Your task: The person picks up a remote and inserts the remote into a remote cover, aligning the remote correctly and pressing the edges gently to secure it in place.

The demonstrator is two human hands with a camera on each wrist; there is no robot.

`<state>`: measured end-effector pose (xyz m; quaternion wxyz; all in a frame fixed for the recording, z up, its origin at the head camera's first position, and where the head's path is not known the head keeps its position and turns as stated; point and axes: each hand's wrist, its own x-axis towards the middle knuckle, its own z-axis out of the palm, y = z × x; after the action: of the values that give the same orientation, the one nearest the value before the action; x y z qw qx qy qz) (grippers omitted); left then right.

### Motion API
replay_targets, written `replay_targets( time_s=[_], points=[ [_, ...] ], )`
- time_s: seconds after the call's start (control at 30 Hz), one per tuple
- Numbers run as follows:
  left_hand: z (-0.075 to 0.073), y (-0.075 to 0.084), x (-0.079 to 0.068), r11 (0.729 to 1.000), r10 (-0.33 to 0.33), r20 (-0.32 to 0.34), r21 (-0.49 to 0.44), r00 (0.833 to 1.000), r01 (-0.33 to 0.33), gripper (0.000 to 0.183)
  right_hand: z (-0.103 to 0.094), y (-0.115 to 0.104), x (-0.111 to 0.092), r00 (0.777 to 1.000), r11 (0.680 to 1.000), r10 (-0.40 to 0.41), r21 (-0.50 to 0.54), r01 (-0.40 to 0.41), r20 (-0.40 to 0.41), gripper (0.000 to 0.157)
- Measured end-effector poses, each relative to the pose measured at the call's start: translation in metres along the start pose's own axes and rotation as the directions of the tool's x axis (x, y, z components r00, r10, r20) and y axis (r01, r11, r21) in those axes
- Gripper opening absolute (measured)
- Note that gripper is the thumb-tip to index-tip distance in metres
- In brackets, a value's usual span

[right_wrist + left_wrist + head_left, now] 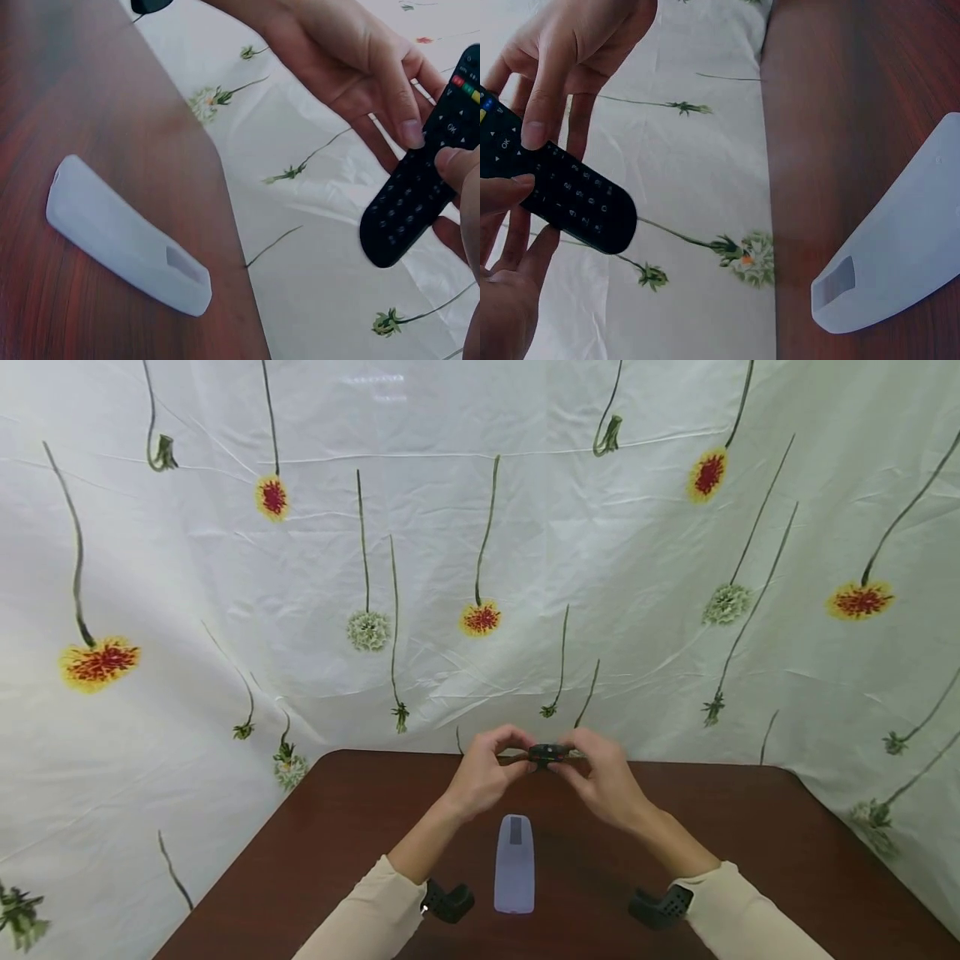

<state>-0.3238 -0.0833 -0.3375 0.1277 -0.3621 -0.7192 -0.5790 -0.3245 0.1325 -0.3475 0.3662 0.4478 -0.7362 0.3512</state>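
Note:
A black remote control [547, 752] is held up above the far edge of the table, gripped from both sides. My left hand [480, 774] pinches it between thumb and fingers on the left. On the right, my right hand [603, 777] pinches it the same way. Both thumbs lie on the button face of the remote [592, 204] in the left wrist view, with fingers behind it. A pale, whitish remote cover [514, 872] with a rectangular cutout lies on the table between the forearms; neither hand touches it.
The dark reddish-brown wooden table [337, 835] spreads beneath both arms. Behind it and along its sides hangs a white cloth [435, 543] printed with flowers. Black wrist devices [450, 903] sit at both cuffs.

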Motion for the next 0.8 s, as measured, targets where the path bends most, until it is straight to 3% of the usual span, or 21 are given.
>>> replay_targets(
  time_s=[0.13,0.27,0.37,0.47,0.57,0.67,0.7,0.8],
  points=[
    [0.002,-0.001,0.0,1.0,0.028,-0.013,-0.006,1.0,-0.028,0.018,0.001,0.003,-0.001,0.996,0.995,-0.09,-0.033,0.089,-0.02,0.033],
    [0.004,-0.003,0.0,0.998,0.069,-0.039,0.009,0.997,-0.069,0.014,0.002,0.004,-0.003,0.991,0.99,-0.129,-0.064,0.126,-0.038,0.007],
    [0.007,-0.004,0.001,0.996,0.092,-0.056,0.026,0.994,-0.09,0.012,0.001,0.006,-0.005,0.987,0.983,-0.156,-0.108,0.15,-0.046,0.025],
    [0.008,-0.002,0.001,0.996,0.066,-0.073,0.06,0.995,-0.062,0.017,0.0,0.008,-0.005,0.98,0.972,-0.192,-0.148,0.181,-0.058,0.034],
    [0.006,0.0,-0.001,0.998,-0.037,-0.11,0.041,0.993,0.041,0.029,-0.001,0.009,-0.005,0.976,0.966,-0.213,-0.165,0.202,-0.053,0.031],
    [0.004,0.0,-0.004,0.979,-0.198,-0.136,-0.072,0.971,0.19,0.036,-0.002,0.01,-0.005,0.976,0.963,-0.215,-0.17,0.207,-0.031,0.011],
    [0.003,0.0,-0.006,0.961,-0.259,-0.131,-0.134,0.957,0.241,0.035,-0.002,0.01,-0.006,0.976,0.963,-0.214,-0.172,0.207,-0.023,0.004],
    [0.004,0.0,-0.008,0.88,-0.404,-0.061,-0.298,0.913,0.37,0.031,-0.004,0.011,-0.007,0.973,0.956,-0.232,-0.189,0.226,-0.011,0.024]
  ],
)
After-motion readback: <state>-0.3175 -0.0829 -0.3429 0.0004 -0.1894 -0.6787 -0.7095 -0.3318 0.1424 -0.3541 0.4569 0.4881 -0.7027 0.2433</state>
